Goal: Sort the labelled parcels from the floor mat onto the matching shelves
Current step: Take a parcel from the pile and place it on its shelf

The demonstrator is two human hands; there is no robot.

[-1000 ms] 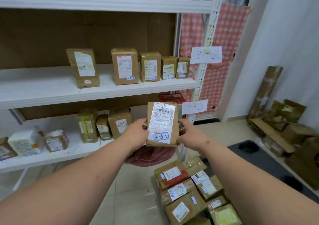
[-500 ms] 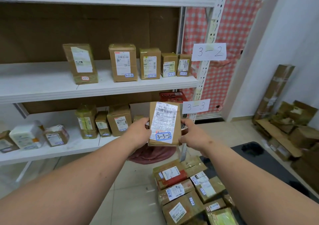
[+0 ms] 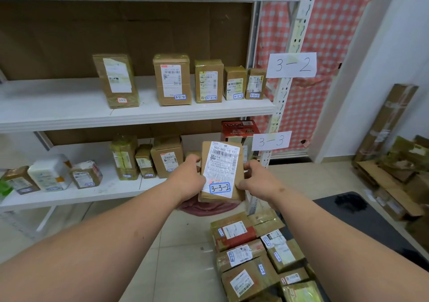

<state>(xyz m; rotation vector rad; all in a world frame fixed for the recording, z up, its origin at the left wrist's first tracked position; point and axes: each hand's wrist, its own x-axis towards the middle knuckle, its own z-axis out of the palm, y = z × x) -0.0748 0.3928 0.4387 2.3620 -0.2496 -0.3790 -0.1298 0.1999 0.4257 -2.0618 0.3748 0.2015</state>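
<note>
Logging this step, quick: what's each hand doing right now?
Left hand: grips the left edge of the parcel labelled 3-3-2.
Right hand: grips the same parcel's right edge.

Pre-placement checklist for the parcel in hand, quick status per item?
1. Label readable: ok. The held parcel shows a blue-framed tag reading 3-3-2.
2. Grip: ok. Left hand and right hand hold its two sides.
3. Target shelf found: ok. The 3-3 sign marks the lower shelf, not the level by the 3-2 sign.
4. Parcel at shelf level: ok, it is upright in front of the lower shelf.
5. Free slot for it: cannot tell. The parcel and hands hide the shelf's right end, where a red box stands.
6. Neighbouring tags on that shelf in order: cannot tell, too small to read.
</note>
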